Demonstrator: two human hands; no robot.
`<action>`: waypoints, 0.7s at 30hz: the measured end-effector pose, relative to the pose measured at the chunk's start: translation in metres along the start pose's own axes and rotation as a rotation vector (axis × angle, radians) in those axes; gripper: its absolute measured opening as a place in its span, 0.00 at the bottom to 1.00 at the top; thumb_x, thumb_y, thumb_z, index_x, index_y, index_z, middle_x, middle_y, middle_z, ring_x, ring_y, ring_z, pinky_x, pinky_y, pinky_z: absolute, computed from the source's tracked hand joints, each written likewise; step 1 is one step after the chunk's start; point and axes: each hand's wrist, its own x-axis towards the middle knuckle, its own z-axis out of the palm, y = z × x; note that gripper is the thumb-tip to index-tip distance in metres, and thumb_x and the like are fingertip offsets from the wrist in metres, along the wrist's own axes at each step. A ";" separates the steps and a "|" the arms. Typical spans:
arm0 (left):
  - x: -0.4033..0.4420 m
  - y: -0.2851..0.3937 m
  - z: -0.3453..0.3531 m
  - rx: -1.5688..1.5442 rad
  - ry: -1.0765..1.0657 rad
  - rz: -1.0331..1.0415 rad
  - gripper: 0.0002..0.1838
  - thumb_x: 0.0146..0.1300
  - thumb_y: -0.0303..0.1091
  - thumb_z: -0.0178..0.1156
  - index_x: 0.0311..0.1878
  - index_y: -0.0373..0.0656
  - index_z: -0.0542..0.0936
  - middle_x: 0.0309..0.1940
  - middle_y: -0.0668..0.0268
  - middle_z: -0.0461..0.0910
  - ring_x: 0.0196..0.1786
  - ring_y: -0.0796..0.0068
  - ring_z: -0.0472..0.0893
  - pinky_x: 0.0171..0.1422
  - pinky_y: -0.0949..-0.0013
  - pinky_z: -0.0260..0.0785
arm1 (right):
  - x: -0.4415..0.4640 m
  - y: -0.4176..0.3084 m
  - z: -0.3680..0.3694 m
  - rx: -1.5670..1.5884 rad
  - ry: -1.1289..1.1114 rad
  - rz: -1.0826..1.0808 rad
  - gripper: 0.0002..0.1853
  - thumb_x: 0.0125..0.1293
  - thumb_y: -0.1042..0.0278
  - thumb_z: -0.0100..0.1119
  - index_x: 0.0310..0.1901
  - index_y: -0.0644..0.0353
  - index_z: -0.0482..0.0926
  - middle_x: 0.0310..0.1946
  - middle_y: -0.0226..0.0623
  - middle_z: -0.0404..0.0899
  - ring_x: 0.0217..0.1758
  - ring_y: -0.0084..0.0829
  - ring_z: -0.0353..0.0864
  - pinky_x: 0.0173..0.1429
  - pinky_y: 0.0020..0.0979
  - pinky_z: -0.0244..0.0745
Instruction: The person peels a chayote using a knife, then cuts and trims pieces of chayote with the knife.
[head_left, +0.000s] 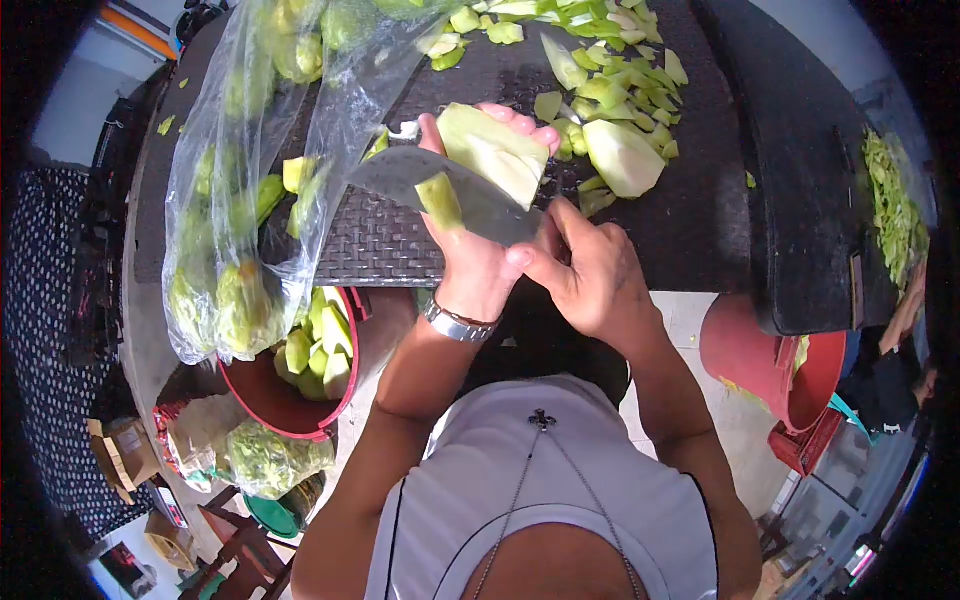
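Observation:
My left hand (468, 262), with a metal watch on its wrist, is palm up. Its fingers curl round a peeled pale green vegetable (492, 150), which looks like chayote. My right hand (598, 275) is closed round the handle of a broad-bladed knife (400, 178); the handle is mostly hidden. The blade lies across my left palm, just below the vegetable, and carries a small green piece (440, 200). Right of my hands, a larger peeled vegetable (622, 160) rests beside a heap of green peelings (615, 95) on the dark woven tabletop (385, 240).
A clear plastic bag (240, 210) of green vegetables hangs over the table's left edge. Below it, a red bucket (325, 425) holds peeled pieces. Another red bucket (725, 345) stands at right. A dark surface (810, 200) bears a bag of shreds (888, 205); another person's arm (908, 305) is near it.

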 end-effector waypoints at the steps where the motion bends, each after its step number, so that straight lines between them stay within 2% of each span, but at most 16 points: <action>1: -0.001 -0.002 0.001 -0.022 -0.001 -0.008 0.30 0.79 0.61 0.47 0.51 0.38 0.78 0.44 0.56 0.80 0.52 0.51 0.79 0.67 0.43 0.69 | 0.001 -0.001 -0.001 0.036 0.016 -0.019 0.31 0.71 0.37 0.65 0.38 0.66 0.75 0.20 0.54 0.79 0.28 0.58 0.86 0.33 0.52 0.78; 3: -0.006 -0.010 0.007 0.029 0.017 -0.006 0.32 0.80 0.63 0.45 0.51 0.38 0.77 0.44 0.58 0.79 0.52 0.55 0.79 0.66 0.45 0.71 | 0.005 -0.005 -0.001 0.103 0.049 -0.060 0.32 0.70 0.37 0.66 0.40 0.67 0.76 0.22 0.54 0.80 0.29 0.58 0.86 0.34 0.51 0.78; 4: -0.011 -0.015 0.010 0.102 0.041 0.003 0.33 0.81 0.64 0.43 0.52 0.38 0.76 0.43 0.59 0.78 0.51 0.58 0.79 0.65 0.47 0.72 | 0.005 -0.005 0.002 0.112 0.074 -0.058 0.29 0.71 0.40 0.65 0.39 0.66 0.76 0.22 0.52 0.79 0.28 0.57 0.84 0.34 0.49 0.77; 5: -0.010 -0.014 0.008 0.012 0.069 0.009 0.34 0.79 0.66 0.44 0.50 0.39 0.78 0.45 0.56 0.79 0.53 0.51 0.78 0.66 0.42 0.70 | 0.005 -0.004 0.006 0.119 0.100 -0.060 0.26 0.72 0.44 0.65 0.39 0.66 0.75 0.21 0.51 0.78 0.27 0.56 0.83 0.34 0.47 0.76; 6: -0.006 -0.013 0.006 -0.032 0.028 -0.009 0.34 0.79 0.66 0.44 0.50 0.39 0.78 0.45 0.56 0.79 0.52 0.51 0.79 0.66 0.42 0.70 | 0.007 -0.002 0.006 0.123 0.128 -0.066 0.24 0.73 0.47 0.65 0.38 0.65 0.75 0.21 0.49 0.77 0.26 0.55 0.82 0.34 0.46 0.74; 8: -0.005 -0.009 0.001 -0.116 -0.032 -0.052 0.35 0.78 0.68 0.44 0.50 0.39 0.78 0.45 0.56 0.80 0.52 0.50 0.79 0.67 0.41 0.70 | 0.003 -0.003 0.005 0.022 0.126 -0.044 0.24 0.72 0.48 0.66 0.39 0.65 0.74 0.21 0.49 0.77 0.26 0.56 0.82 0.33 0.46 0.74; 10: 0.001 -0.007 -0.002 -0.072 -0.069 -0.043 0.35 0.78 0.68 0.44 0.51 0.40 0.78 0.46 0.56 0.80 0.52 0.49 0.79 0.68 0.40 0.70 | 0.004 -0.002 0.004 -0.080 0.125 -0.043 0.24 0.72 0.48 0.67 0.39 0.66 0.74 0.21 0.49 0.77 0.27 0.57 0.83 0.33 0.47 0.75; 13: 0.005 0.008 0.004 -0.025 -0.074 -0.049 0.35 0.78 0.67 0.44 0.51 0.40 0.78 0.47 0.55 0.80 0.53 0.49 0.79 0.70 0.39 0.68 | -0.006 0.002 0.000 -0.054 0.093 0.025 0.24 0.71 0.48 0.68 0.39 0.66 0.73 0.21 0.49 0.77 0.26 0.58 0.82 0.32 0.47 0.74; 16: -0.005 -0.004 0.027 -0.009 0.083 -0.040 0.35 0.79 0.66 0.42 0.46 0.37 0.77 0.41 0.55 0.79 0.46 0.52 0.80 0.57 0.46 0.74 | -0.002 0.005 -0.001 -0.044 0.137 -0.011 0.24 0.71 0.49 0.68 0.43 0.68 0.75 0.21 0.51 0.78 0.25 0.57 0.82 0.30 0.46 0.73; 17: -0.007 -0.010 0.012 -0.029 -0.037 -0.037 0.29 0.77 0.59 0.48 0.53 0.39 0.78 0.44 0.57 0.79 0.51 0.51 0.78 0.65 0.42 0.69 | 0.000 0.006 -0.001 -0.019 0.147 -0.014 0.25 0.71 0.48 0.68 0.42 0.68 0.75 0.22 0.51 0.79 0.26 0.57 0.83 0.31 0.47 0.75; 20: -0.013 -0.014 0.027 -0.077 0.111 -0.006 0.31 0.81 0.59 0.39 0.45 0.36 0.76 0.41 0.56 0.77 0.46 0.53 0.78 0.57 0.47 0.73 | 0.007 0.006 -0.003 0.048 0.173 -0.031 0.29 0.71 0.42 0.67 0.38 0.68 0.77 0.22 0.54 0.82 0.28 0.57 0.86 0.32 0.48 0.79; 21: -0.013 -0.014 0.024 -0.092 0.055 -0.016 0.33 0.81 0.61 0.38 0.50 0.36 0.76 0.44 0.55 0.79 0.49 0.52 0.79 0.58 0.48 0.75 | 0.007 0.007 -0.004 0.043 0.145 -0.013 0.27 0.72 0.44 0.66 0.40 0.68 0.77 0.25 0.56 0.82 0.31 0.58 0.87 0.34 0.50 0.79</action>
